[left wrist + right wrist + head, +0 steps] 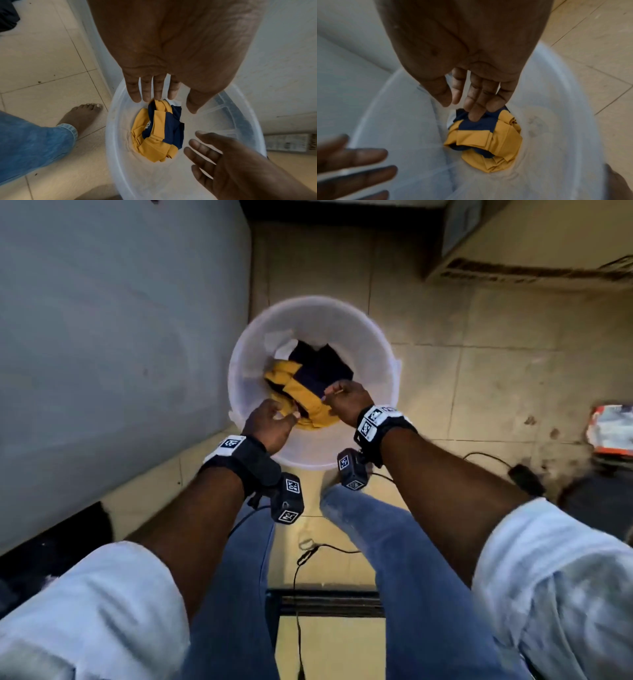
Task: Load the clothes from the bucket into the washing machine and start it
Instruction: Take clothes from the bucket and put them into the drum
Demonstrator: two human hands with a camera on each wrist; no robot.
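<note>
A white translucent bucket [383,364] stands on the tiled floor and holds crumpled yellow and navy clothes [308,385]. Both hands reach down into it from above. In the left wrist view my left hand [171,97] has straight, spread fingers just over the clothes [159,132] and holds nothing. My right hand [462,106] also has its fingers extended, with the fingertips [475,115] at the navy part of the clothes [488,142]; no pinch or grip shows. In the head view my left hand [274,419] is at the near rim and my right hand [337,395] is over the middle.
The washing machine's grey-white panel [102,337] stands close on the bucket's left; its opening is out of view. Black cables [308,553] and an adapter [525,477] lie on the floor. A bare foot [82,116] is beside the bucket. A packet [613,429] lies at the right.
</note>
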